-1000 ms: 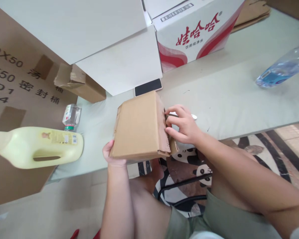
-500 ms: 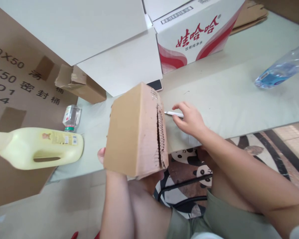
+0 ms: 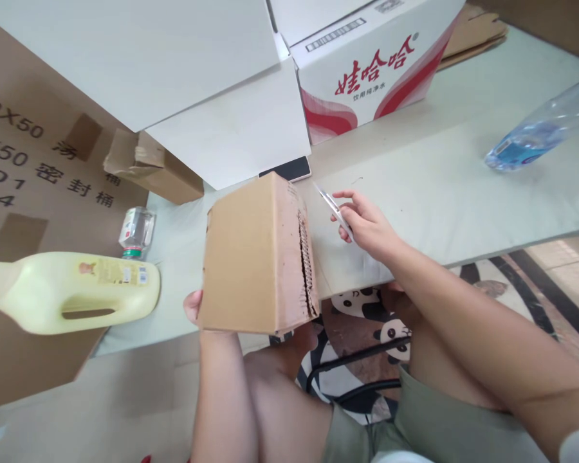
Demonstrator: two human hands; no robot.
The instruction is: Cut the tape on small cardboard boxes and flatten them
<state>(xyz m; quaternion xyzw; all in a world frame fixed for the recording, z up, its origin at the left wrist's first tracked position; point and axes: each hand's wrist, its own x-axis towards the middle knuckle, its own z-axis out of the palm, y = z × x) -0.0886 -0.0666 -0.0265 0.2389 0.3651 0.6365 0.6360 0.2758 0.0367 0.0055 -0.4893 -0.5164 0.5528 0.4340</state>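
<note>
A brown cardboard box with a torn, ragged right edge stands tilted at the table's front edge. My left hand grips its lower left side; the thumb shows and the other fingers are hidden behind the box. To the right of the box, my right hand is closed around a slim white utility knife. The knife's tip points up and left, a little apart from the box. Behind the box lies a dark phone on the pale tabletop.
White boxes and a red-and-white carton stand at the back. On the left are a yellow jug, a small clear bottle, a small brown box and a large printed carton. A water bottle lies right.
My right hand has picked up the knife from the table and turned it tip upward. The cardboard box has shifted slightly, and more of the phone shows behind it.
</note>
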